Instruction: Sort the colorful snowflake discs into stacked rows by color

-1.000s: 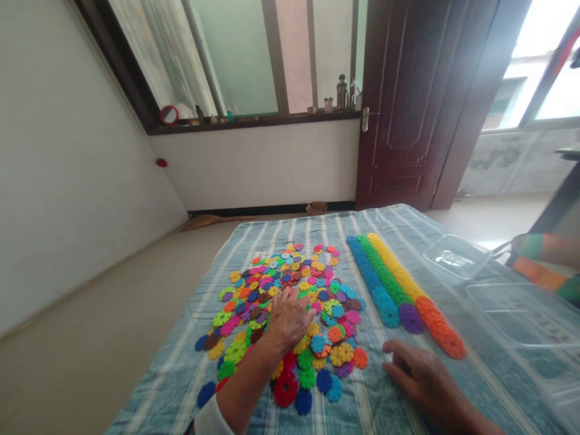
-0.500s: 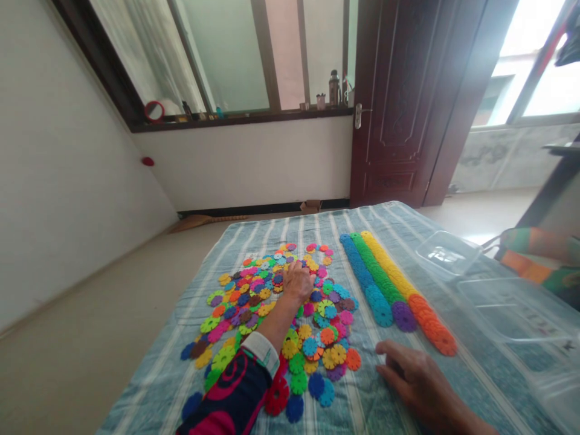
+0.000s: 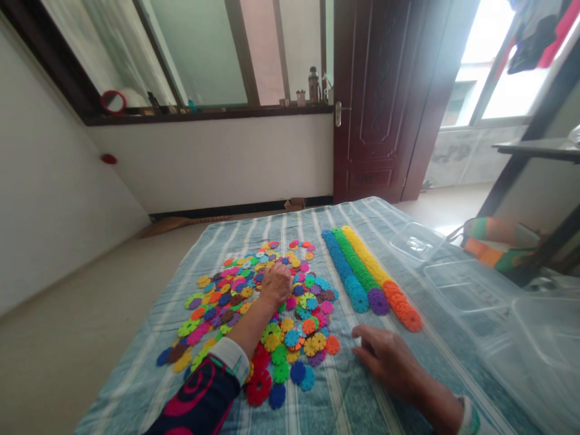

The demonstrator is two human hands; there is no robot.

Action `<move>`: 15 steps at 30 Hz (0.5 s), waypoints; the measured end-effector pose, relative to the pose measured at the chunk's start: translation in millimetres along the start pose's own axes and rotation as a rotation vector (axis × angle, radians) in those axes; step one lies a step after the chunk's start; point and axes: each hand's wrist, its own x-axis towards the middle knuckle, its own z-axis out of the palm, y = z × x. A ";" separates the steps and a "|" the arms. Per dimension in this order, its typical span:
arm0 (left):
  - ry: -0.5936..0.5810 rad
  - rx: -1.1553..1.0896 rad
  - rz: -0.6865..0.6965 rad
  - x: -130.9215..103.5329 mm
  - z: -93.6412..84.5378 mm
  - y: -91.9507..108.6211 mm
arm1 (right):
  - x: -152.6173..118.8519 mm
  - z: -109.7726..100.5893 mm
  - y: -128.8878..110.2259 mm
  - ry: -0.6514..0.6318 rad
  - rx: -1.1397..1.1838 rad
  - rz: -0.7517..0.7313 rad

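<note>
My left hand (image 3: 277, 285) is down among the loose, bright plastic snowflake discs (image 3: 238, 298), its fingers curled; whatever they pinch is hidden. Close to the pile's right side, my right hand (image 3: 387, 356) hovers at or on the cloth, thumb and forefinger apart and nothing visible between them. Beyond it lie overlapping rows of sorted discs: a blue row (image 3: 343, 266), a green row (image 3: 356, 260) with purple discs (image 3: 378, 301) at its near end, and a yellow row (image 3: 365, 257) followed by orange discs (image 3: 402, 305).
A striped blue-green cloth (image 3: 338, 386) covers the surface. Clear plastic containers stand along the right: a small one (image 3: 417, 243), a larger one (image 3: 466, 287) and others nearer me. A dark red door (image 3: 385, 103) and a window ledge (image 3: 208, 116) are behind.
The view has swung to the right, so everything sits further left. My left hand stays over the same part of the pile with its fingers drawn in; my right hand keeps its place.
</note>
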 end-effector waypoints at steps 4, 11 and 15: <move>-0.016 0.017 0.048 4.0 -0.9 4.1 | -0.9 1.1 1.9 -0.007 0.006 -0.004; 0.008 -0.006 0.038 10.1 -11.6 -13.7 | -5.8 7.1 10.6 0.000 0.017 -0.037; 0.051 -0.040 -0.030 -1.2 -27.7 -33.8 | -6.7 9.8 14.0 0.052 0.005 -0.066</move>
